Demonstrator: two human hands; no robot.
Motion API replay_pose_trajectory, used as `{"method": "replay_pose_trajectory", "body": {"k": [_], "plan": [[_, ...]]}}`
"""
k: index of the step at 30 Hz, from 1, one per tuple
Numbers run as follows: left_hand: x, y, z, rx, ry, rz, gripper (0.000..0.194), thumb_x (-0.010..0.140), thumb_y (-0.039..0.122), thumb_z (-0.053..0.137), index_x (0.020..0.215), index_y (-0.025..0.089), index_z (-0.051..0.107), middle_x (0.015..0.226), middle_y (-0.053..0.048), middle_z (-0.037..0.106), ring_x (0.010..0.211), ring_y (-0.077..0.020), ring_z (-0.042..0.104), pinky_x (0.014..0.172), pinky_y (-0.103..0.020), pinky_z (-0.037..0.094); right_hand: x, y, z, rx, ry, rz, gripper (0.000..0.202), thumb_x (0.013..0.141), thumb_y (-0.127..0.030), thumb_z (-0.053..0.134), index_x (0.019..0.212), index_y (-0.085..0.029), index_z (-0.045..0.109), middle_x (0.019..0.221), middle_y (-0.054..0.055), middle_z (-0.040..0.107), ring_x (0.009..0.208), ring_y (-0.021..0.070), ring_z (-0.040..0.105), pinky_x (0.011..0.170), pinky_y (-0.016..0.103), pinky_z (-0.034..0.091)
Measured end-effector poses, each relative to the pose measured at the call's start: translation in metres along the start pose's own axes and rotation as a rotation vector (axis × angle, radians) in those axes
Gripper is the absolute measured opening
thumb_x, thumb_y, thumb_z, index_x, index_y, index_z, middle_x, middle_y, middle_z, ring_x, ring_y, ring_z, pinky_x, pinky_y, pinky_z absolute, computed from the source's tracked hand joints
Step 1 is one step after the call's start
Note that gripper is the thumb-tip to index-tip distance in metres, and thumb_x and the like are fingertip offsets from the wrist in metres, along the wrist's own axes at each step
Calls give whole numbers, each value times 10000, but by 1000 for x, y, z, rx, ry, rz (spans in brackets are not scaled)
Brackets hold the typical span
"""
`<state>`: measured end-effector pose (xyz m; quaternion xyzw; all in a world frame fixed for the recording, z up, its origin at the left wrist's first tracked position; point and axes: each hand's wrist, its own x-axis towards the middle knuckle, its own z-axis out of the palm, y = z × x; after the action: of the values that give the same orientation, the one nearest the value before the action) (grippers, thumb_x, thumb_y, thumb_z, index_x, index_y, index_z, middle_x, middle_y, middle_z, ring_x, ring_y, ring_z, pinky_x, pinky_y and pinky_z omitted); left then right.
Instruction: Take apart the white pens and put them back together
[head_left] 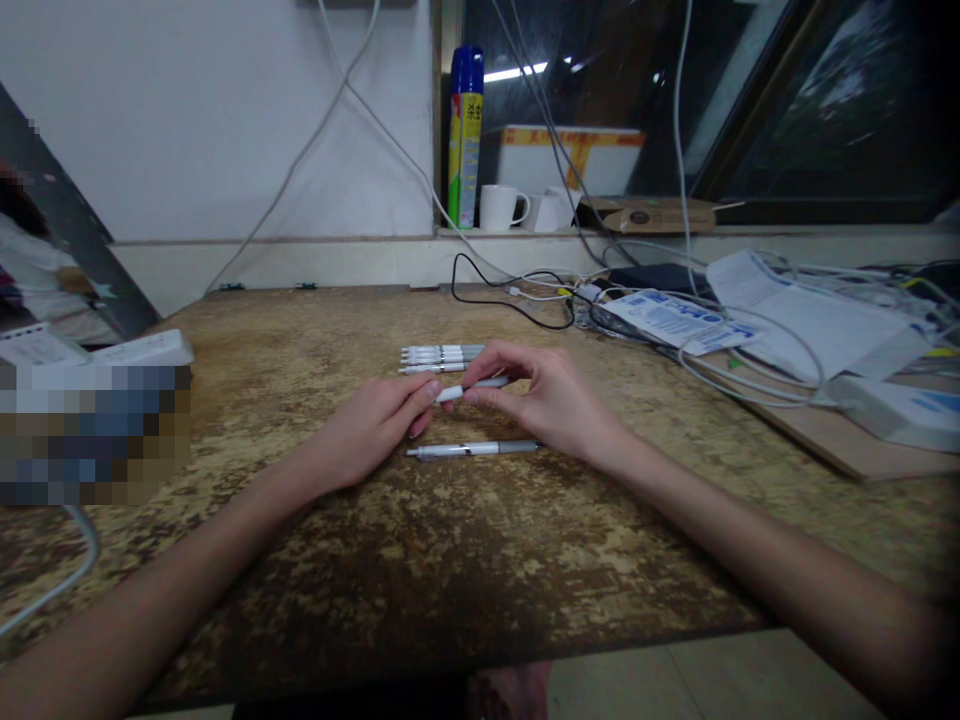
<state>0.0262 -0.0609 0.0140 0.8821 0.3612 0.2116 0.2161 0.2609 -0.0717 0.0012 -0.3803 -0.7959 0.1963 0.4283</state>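
Note:
Between my two hands, just above the worn wooden table [300,560], is a white and grey pen [451,394]. My left hand [375,425] pinches its left end between thumb and fingers, covering that tip. The grey right part is gripped by the thumb and fingertips of my right hand [536,395]. A single white and grey pen [472,449] lies crosswise on the table on the near side of my hands. Just beyond them several similar pens [439,357] lie side by side in a row, partly covered by my right hand.
Tangled cables [750,365], papers [810,310] and a white power strip [900,410] lie at the right. A spray can [466,140] and a white mug [501,208] stand on the window ledge. At the left are white boxes [142,348] beside a blurred-out patch.

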Motion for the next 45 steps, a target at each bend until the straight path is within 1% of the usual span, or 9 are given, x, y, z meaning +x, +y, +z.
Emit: {"method": "replay_pose_trajectory", "body": {"k": [7,13,17,19,21,26,34,38,45], "plan": [[0,0,1,-22,2,18,430,1113,386,329,760,202,491,690,21,521,641,-152,494,661,-288,365,-1,-3,0,-54,31,-52,71,916,-296,755,925,-231,729,925,19,782,876,207,721,821,347,539],[0,-8,1,-43,-36,-4,403,1112,384,330,929,183,627,705,12,571,654,-162,529,663,-279,401,-2,1,-3,-84,66,-67,76,913,-252,744,985,-240,726,1007,29,773,977,225,715,917,393,539],[0,-11,1,-63,10,11,367,1116,370,356,1148,183,671,908,-23,702,729,-158,599,717,-272,450,2,9,-1,185,69,39,113,888,-256,748,990,-211,727,1064,48,770,996,215,730,973,403,556],[2,-12,0,-74,54,36,367,1113,342,377,1357,212,619,1073,-47,740,806,-167,643,765,-278,482,4,12,-1,303,80,89,143,876,-278,758,993,-203,725,1091,55,771,1003,209,734,982,396,560],[3,-12,-1,-62,94,70,388,1107,325,404,1437,231,584,1214,-71,735,949,-192,676,858,-303,506,6,12,-3,348,110,125,170,866,-306,770,991,-200,724,1086,58,777,986,206,735,962,390,565],[3,-15,-3,-9,176,107,343,1103,287,425,1373,246,632,1404,-69,669,1252,-222,620,1102,-401,440,9,9,-8,327,189,159,156,869,-317,755,956,-189,729,998,55,768,901,192,706,869,360,561],[3,-18,-3,38,219,108,303,1093,289,472,1336,244,648,1347,-63,685,1226,-212,624,1094,-402,446,11,13,-14,372,268,271,114,870,-261,705,957,-193,729,807,22,731,778,173,681,804,345,536],[3,-17,-3,46,226,128,311,1092,286,466,1342,249,647,1333,-65,686,1214,-220,628,1087,-403,448,10,15,-11,291,218,273,130,905,-292,664,923,-183,732,788,31,722,758,179,674,782,345,527],[2,-9,-4,64,184,142,324,1089,278,481,1355,271,666,1229,-57,683,1132,-212,633,1021,-366,462,4,13,-2,270,38,257,329,973,-480,614,847,-186,694,803,31,714,667,156,650,661,302,512]]}}
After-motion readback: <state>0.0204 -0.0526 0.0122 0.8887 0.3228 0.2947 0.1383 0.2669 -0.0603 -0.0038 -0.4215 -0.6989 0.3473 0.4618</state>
